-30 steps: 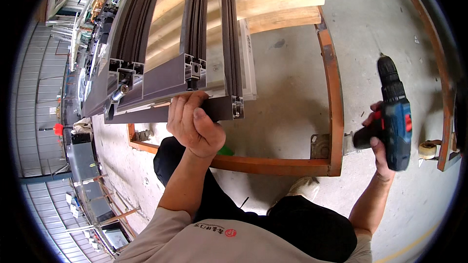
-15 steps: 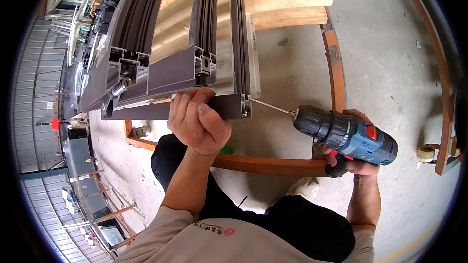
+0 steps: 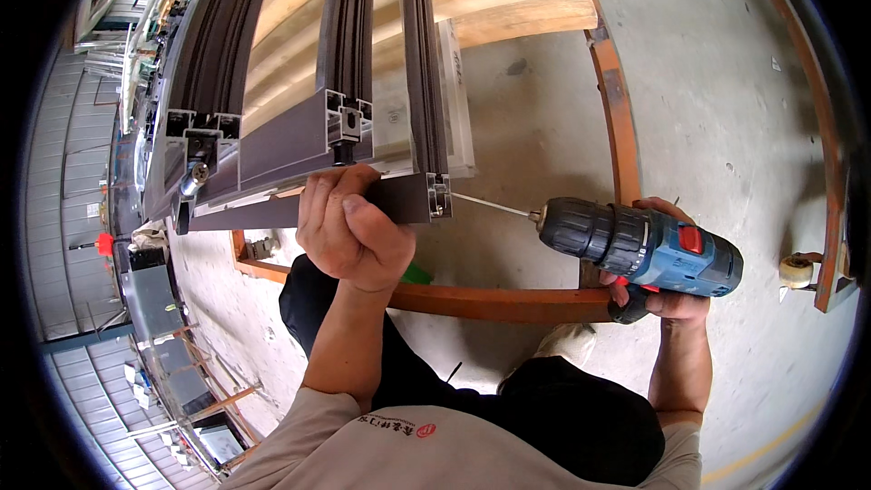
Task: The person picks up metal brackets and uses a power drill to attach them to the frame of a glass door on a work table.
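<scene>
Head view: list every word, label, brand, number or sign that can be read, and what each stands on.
Shirt: dark characters beside a round red emblem on the chest; wording not copied here.
Cordless drill: faint lettering on the blue body, too blurred to read; small pale marks on the black collar, too small to read.
White strip beside the dark profile: dark print, too blurred to read.

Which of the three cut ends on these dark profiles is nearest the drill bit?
The rightmost end: the bit points at it, its tip right there. The middle end and left end sit farther from the bit.
</scene>
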The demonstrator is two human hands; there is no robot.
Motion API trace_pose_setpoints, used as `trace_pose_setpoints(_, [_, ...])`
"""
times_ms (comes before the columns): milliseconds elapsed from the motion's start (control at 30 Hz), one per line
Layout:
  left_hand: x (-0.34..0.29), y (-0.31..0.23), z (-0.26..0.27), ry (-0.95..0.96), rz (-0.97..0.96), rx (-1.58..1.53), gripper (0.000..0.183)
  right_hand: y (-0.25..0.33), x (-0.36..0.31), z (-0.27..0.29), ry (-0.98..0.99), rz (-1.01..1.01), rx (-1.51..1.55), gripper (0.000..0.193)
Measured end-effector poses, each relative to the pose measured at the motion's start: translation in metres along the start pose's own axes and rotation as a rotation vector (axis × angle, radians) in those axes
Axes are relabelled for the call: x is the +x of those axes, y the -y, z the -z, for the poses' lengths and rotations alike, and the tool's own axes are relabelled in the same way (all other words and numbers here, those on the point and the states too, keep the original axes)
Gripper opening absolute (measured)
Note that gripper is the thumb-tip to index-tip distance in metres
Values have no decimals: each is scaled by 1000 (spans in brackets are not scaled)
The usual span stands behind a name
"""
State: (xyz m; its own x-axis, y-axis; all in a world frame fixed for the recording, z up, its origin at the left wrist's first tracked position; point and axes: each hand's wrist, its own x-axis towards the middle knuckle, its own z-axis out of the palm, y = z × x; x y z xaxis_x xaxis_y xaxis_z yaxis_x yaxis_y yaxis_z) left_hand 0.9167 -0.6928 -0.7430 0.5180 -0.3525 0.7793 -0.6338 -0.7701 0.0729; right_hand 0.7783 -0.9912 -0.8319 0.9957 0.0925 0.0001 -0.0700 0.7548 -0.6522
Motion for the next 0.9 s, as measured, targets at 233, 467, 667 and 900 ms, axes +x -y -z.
trace_pose_setpoints(233, [0,-3,0,1,13,36,37,-5,2,7,51,18,-54,103])
trace_pose_setpoints(467, [1,-3,1,1,31,10,40,1,2,2,22,-54,23,101])
trace_pose_setpoints(667, [1,-4,0,15,30,32,40,2,1,-4,-3,-68,59,102])
trace_pose_setpoints(900, [1,-6,-1,7,46,46,35,1,3,1,24,-73,20,103])
